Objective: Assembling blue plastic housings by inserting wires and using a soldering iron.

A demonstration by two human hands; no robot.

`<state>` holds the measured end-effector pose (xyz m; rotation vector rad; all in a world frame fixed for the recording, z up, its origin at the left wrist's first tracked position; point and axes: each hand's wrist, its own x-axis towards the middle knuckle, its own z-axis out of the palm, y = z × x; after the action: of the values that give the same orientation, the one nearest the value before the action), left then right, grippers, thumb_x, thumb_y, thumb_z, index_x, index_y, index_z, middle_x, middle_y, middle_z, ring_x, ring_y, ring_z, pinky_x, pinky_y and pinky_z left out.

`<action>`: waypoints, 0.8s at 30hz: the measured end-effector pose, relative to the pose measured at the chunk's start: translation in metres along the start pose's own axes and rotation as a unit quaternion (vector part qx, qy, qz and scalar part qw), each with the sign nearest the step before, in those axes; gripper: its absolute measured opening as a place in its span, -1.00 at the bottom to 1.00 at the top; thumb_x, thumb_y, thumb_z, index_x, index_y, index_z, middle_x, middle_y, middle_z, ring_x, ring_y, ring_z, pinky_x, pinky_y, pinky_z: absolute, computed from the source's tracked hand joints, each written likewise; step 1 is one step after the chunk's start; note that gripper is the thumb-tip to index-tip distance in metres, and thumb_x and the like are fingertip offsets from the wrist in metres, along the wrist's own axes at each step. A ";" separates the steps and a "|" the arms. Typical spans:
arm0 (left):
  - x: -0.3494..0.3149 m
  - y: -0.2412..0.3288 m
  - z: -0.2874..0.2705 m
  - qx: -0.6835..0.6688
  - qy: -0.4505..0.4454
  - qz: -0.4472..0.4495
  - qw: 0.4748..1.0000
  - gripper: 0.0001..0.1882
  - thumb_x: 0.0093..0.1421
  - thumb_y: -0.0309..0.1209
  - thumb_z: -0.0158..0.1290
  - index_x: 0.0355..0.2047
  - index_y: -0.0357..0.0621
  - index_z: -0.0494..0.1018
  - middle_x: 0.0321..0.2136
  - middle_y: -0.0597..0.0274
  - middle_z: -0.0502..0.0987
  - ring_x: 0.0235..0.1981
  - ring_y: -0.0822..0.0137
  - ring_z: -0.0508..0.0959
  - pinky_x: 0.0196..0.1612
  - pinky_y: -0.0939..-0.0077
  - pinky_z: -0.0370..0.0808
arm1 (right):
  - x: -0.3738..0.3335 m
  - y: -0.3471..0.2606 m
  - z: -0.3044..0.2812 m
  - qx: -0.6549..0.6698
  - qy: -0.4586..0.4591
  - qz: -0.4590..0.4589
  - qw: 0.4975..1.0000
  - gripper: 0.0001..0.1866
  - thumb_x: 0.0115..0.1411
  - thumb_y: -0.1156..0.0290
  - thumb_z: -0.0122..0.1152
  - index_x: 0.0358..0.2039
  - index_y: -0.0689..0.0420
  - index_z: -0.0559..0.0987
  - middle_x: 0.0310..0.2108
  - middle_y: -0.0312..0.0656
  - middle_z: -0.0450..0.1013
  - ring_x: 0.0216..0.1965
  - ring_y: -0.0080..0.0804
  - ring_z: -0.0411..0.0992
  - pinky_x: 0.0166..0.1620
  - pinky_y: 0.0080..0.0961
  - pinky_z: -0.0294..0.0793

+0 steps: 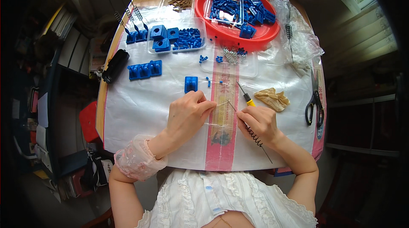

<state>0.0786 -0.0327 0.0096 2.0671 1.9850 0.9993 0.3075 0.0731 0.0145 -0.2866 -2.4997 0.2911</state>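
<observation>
My right hand [260, 125] is closed around a black coiled spring wire [254, 136]. One straight end of the wire points down toward the near table edge, and the other reaches up toward my left fingers. My left hand [189, 115] pinches a thin pale strand [222, 103], whose tip meets the wire's upper end between the hands. Just beyond my left hand stands a blue plastic block [191, 83]. Beside my right hand lies a screwdriver [247, 97] with a black and yellow handle. A crumpled tan cloth [272, 99] rests to its right.
Scissors [315, 105] lie at the right edge. At the back are a red basin [268, 40] of blue parts and a clear tray [149, 50] of blue pieces. Finished-looking spring stands [137, 36], blue blocks [145, 70] and a black case [115, 66] sit left.
</observation>
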 end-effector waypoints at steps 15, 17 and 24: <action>0.000 0.001 0.000 -0.004 0.002 0.005 1.000 -0.92 0.09 -0.45 0.31 -0.38 0.03 0.70 -0.50 0.34 0.50 -0.46 0.29 0.55 -0.43 0.35 0.48 | -0.013 0.004 0.011 -0.005 -0.042 -0.053 0.998 -0.81 -0.07 0.60 0.36 -0.41 0.24 0.54 -0.54 -0.24 0.34 -0.62 -0.40 0.39 -0.57 -0.44 0.36; 0.000 0.001 0.000 -0.005 0.002 0.005 1.000 -0.92 0.09 -0.46 0.31 -0.38 0.03 0.70 -0.50 0.34 0.50 -0.46 0.29 0.55 -0.43 0.35 0.48 | -0.013 0.004 0.010 -0.005 -0.045 -0.057 0.997 -0.81 -0.07 0.60 0.36 -0.40 0.25 0.54 -0.54 -0.24 0.34 -0.62 -0.40 0.38 -0.57 -0.44 0.37; 0.000 0.001 0.000 -0.008 -0.002 0.005 1.000 -0.93 0.09 -0.45 0.31 -0.39 0.02 0.70 -0.50 0.33 0.50 -0.46 0.28 0.55 -0.42 0.34 0.48 | -0.009 0.005 0.010 0.039 0.006 -0.040 0.998 -0.78 -0.08 0.63 0.37 -0.39 0.23 0.52 -0.54 -0.24 0.38 -0.61 -0.39 0.42 -0.56 -0.45 0.37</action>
<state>0.0792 -0.0330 0.0097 2.0721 1.9605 1.0097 0.3100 0.0742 0.0001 -0.1552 -2.4732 0.3528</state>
